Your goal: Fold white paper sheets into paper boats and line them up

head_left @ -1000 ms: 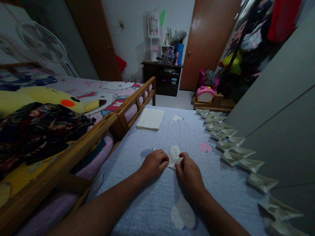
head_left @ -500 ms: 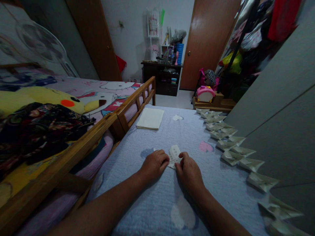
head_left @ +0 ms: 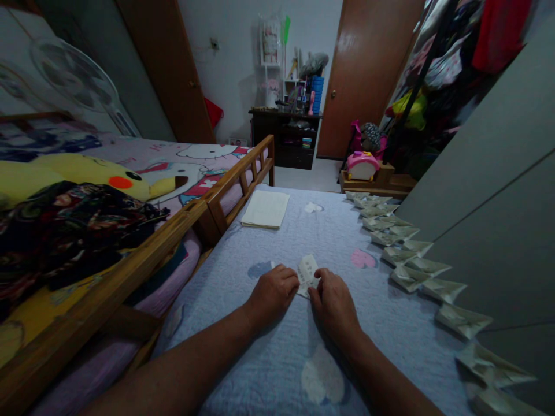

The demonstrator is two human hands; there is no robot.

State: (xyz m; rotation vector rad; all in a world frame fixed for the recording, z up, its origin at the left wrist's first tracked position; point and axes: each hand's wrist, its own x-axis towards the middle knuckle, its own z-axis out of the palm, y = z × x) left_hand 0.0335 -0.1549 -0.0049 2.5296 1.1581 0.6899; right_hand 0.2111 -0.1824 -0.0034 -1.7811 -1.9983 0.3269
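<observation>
A small printed piece of paper [head_left: 307, 271] lies on the light blue quilt [head_left: 329, 242], partly folded. My left hand [head_left: 274, 290] pinches its left edge with curled fingers. My right hand [head_left: 332, 300] presses and pinches its right side. Both hands rest on the quilt close together. The lower part of the paper is hidden under my fingers.
A row of several folded paper shapes [head_left: 407, 254] runs along the quilt's right edge beside a grey wardrobe [head_left: 489, 196]. A stack of flat white sheets [head_left: 265, 209] lies further ahead. A wooden bed rail [head_left: 182, 225] borders the left, with a yellow plush toy [head_left: 87, 170] beyond.
My two hands have drawn slightly closer together over the paper, covering more of it. Otherwise the scene is unchanged.
</observation>
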